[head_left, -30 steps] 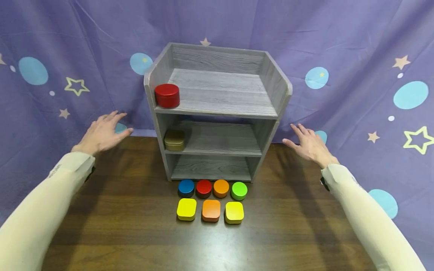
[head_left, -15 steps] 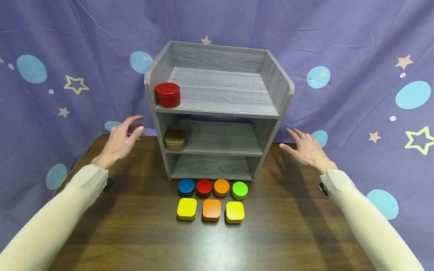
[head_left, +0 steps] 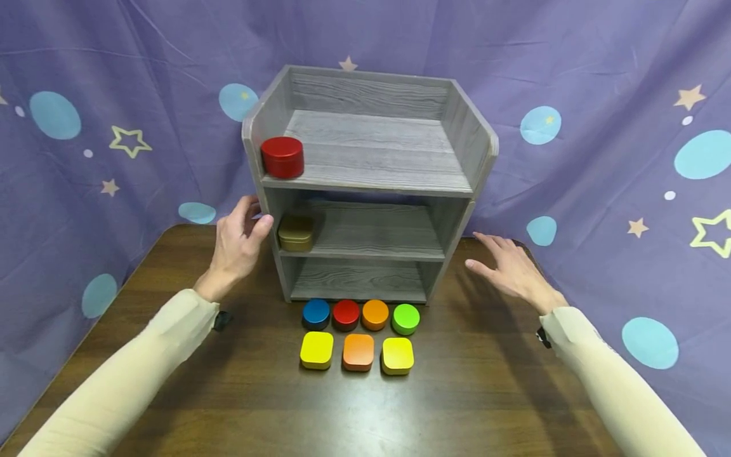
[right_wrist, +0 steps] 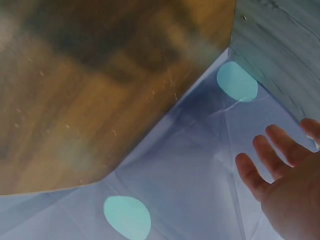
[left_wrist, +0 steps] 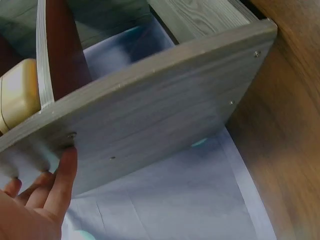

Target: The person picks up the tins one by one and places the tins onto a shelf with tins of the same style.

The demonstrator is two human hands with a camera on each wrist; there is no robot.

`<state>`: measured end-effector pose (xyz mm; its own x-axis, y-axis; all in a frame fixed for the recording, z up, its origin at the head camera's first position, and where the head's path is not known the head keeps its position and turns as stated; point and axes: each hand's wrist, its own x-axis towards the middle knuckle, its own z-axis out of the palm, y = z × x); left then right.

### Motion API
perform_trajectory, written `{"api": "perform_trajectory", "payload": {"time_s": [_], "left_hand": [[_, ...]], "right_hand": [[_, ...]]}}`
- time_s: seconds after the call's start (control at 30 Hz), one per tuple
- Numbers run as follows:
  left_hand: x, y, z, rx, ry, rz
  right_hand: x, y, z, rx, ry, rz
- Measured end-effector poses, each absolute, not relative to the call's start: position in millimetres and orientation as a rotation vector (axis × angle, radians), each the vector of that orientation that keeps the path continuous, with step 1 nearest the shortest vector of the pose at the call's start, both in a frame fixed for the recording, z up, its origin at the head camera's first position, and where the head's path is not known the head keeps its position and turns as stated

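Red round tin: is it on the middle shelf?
No, the red round tin sits on the top shelf; the middle holds a gold tin.

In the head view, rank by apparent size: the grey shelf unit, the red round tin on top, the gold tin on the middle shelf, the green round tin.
1. Grey shelf unit
2. Red round tin
3. Gold tin and green round tin: too alike to rank, and the green one sits nearer the camera.

Five round tins (head_left: pixel 282 157), four square tins (head_left: pixel 316 350), one grey shelf unit (head_left: pixel 371 184) and one wooden table (head_left: pixel 274 393).

Long cream sleeves, dark wrist straps, bare hands.
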<state>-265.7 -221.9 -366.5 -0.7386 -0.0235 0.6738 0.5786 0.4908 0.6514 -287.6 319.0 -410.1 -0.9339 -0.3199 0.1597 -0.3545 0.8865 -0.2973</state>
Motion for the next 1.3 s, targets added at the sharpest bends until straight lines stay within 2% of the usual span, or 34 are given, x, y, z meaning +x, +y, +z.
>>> {"api": "perform_trajectory", "payload": {"time_s": [0.6, 1.3], "left_hand": [[-262, -212, -362, -0.333, -2.091, -1.313], [-265, -208, -365, -0.257, -2.103, -1.268]], "right_hand": [[-253, 296, -447, 0.665, -2.89, 0.683], [-249, 268, -477, 0.89, -2.861, 0.936]]}}
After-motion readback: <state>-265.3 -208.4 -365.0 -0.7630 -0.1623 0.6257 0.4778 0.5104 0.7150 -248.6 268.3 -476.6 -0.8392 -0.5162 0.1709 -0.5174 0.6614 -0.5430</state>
